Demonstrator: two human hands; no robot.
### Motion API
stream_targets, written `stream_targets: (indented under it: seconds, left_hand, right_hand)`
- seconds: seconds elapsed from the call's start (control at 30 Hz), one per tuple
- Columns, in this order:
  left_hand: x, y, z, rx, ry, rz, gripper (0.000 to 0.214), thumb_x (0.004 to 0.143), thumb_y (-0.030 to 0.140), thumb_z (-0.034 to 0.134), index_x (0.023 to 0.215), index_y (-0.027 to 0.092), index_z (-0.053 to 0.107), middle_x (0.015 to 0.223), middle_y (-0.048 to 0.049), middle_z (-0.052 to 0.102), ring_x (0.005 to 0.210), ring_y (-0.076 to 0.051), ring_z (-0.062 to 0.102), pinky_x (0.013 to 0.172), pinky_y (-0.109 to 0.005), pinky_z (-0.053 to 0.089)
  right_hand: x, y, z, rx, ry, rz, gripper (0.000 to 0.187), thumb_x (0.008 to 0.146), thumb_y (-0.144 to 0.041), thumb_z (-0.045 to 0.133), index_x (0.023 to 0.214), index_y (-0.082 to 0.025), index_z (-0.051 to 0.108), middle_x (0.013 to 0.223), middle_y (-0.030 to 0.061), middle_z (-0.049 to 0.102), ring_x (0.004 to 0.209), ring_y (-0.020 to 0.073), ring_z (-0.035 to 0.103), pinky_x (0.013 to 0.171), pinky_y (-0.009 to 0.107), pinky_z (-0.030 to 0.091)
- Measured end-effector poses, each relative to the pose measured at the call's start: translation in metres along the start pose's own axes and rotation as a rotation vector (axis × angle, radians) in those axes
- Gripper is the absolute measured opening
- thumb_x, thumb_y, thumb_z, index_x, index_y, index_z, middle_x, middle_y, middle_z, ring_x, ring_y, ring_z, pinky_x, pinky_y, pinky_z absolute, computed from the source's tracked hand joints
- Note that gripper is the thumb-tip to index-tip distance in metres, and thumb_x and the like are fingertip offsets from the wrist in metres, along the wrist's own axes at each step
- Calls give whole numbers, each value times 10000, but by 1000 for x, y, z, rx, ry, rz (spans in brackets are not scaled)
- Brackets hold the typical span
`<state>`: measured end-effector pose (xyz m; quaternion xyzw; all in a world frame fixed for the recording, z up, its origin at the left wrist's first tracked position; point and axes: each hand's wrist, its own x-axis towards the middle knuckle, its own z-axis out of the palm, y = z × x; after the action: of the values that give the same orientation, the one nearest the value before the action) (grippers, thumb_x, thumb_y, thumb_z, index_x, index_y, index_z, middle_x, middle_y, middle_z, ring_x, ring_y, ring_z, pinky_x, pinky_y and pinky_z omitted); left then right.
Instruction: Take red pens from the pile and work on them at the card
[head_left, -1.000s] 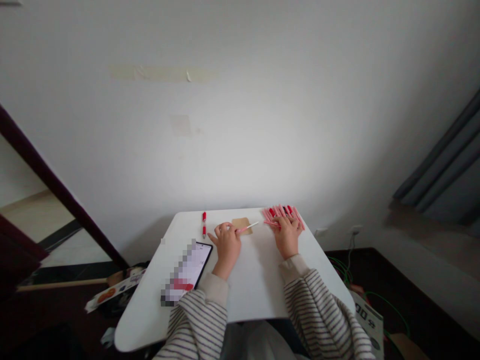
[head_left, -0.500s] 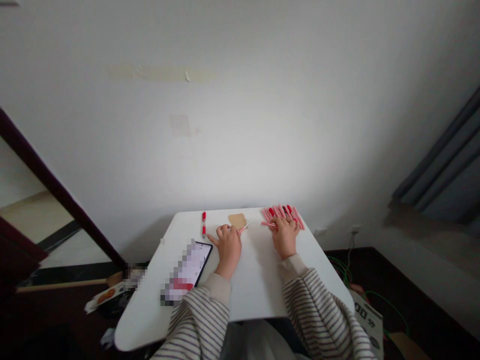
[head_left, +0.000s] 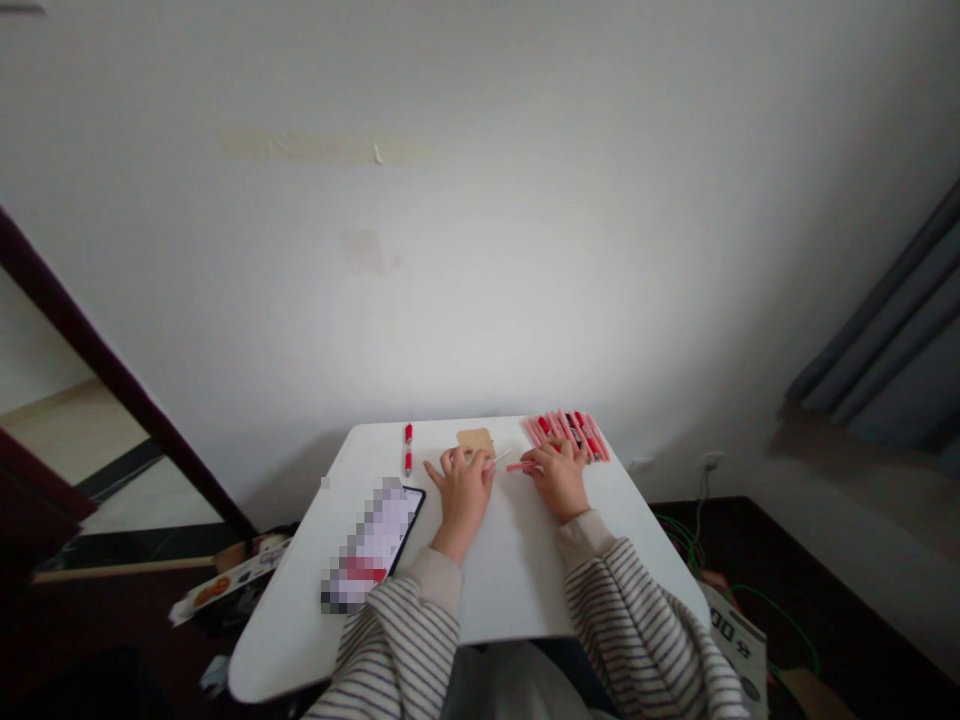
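Observation:
My left hand (head_left: 465, 495) pinches a slim pen refill (head_left: 502, 456) whose white end points right, over the middle of the table; its other end is hidden by my fingers. Facing it, my right hand (head_left: 561, 485) is closed on a pink pen barrel (head_left: 516, 467) that sticks out to the left. A small gap separates the two tips. Behind my right hand lies a row of pink and red pen parts (head_left: 581, 430). A tan piece (head_left: 475, 440), perhaps card, lies just beyond my left fingers.
A red pen or its parts (head_left: 408, 450) lie upright in view on the white table (head_left: 517, 590), left of my hands. A phone (head_left: 382, 540) rests near my left forearm. The wall (head_left: 480, 300) stands behind the table; green cables (head_left: 682, 535) run on the floor at right.
My right hand has moved left, away from the row of pen parts, bringing the pink barrel closer to the refill. My left hand has shifted slightly to the right.

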<state>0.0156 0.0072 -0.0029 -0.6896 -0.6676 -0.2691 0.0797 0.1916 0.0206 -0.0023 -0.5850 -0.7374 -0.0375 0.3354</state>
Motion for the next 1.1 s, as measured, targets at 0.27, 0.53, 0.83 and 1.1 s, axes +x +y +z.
stream_targets:
  seconds: [0.27, 0.53, 0.83, 1.1]
  left_hand:
    - [1, 1, 4, -5, -10, -5, 206, 856, 400, 553, 914, 261, 694, 1161, -71, 577, 1172, -296, 405, 1059, -745, 146]
    - [2, 4, 0, -43, -1, 13, 209, 825, 362, 609, 1010, 294, 679, 1173, -61, 579, 1167, -283, 419, 1069, -727, 168]
    - [2, 8, -6, -112, -78, 53, 167, 827, 334, 621, 958, 375, 715, 1220, -32, 559, 1190, -265, 407, 1089, -732, 111]
    - [4, 8, -9, -95, -101, 61, 126, 820, 350, 625, 891, 351, 730, 1226, -28, 563, 1206, -266, 400, 1102, -731, 56]
  right_hand:
    - [0, 1, 0, -17, 9, -34, 144, 889, -232, 598, 897, -318, 714, 979, 4, 716, 1146, 261, 462, 1071, 649, 43]
    - [1, -2, -1, -69, 25, -55, 155, 885, -230, 606, 913, -338, 713, 989, -7, 710, 1146, 257, 467, 1081, 643, 56]
    - [1, -4, -3, -88, 27, -48, 135, 881, -246, 616, 937, -328, 708, 1009, -2, 703, 1161, 259, 458, 1093, 639, 28]
    - [2, -5, -7, -139, 34, -39, 178, 881, -211, 598, 949, -334, 707, 1035, -3, 698, 1161, 261, 457, 1096, 638, -7]
